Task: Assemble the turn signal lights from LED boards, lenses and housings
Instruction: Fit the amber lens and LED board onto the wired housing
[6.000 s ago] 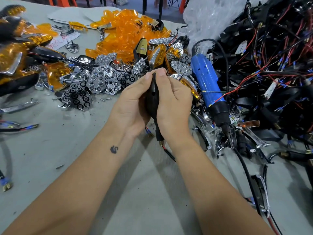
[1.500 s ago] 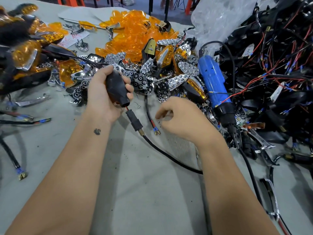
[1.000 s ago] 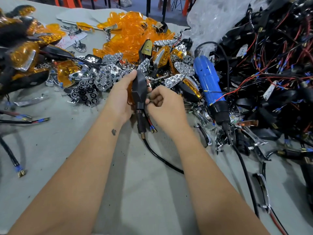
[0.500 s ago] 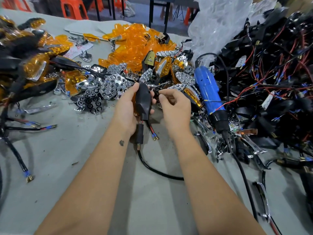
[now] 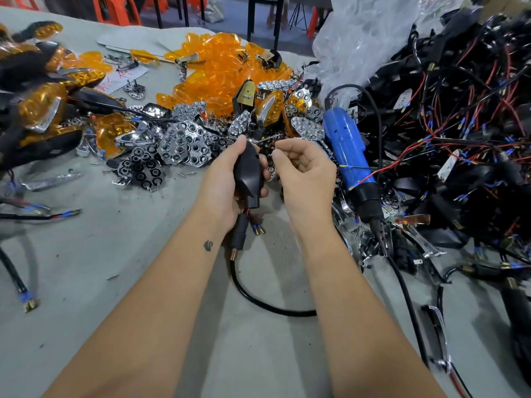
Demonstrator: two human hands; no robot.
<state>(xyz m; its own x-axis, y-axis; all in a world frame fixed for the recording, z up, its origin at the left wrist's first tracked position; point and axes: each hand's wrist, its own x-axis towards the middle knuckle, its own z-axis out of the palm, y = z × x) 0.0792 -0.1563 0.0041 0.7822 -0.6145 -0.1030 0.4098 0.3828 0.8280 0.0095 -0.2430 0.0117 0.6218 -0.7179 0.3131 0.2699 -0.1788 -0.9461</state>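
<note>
— How are the person's hands placed?

— Both forearms reach in from the lower edge and meet near the middle of the grey table [image 5: 120, 282]. The left hand [image 5: 222, 185] is wrapped around a black housing [image 5: 247, 173], thumb along its near side and fingers curled behind it, holding it upright just above the table. Its stem [image 5: 240, 232] hangs below the palm, beside two short wires with brass tips [image 5: 257, 228], and a black cable [image 5: 258, 300] loops off across the table.

— And the right hand?

— The right hand [image 5: 306, 170] sits just beside the housing, fingers curled inward with thumb and forefinger drawn together. Whether they pinch something small cannot be told.

— What else is hard to make out?

— The front of the housing faces away, so its inside is hidden. Behind the hands lie a heap of chrome reflectors [image 5: 184, 143] and a pile of orange lenses [image 5: 218, 73]. A blue electric screwdriver [image 5: 349, 152] lies just right of the right hand, its tip lost among chrome parts. The tangle of black and red wires [image 5: 459, 124] at the right is cut off by the edge.
</note>
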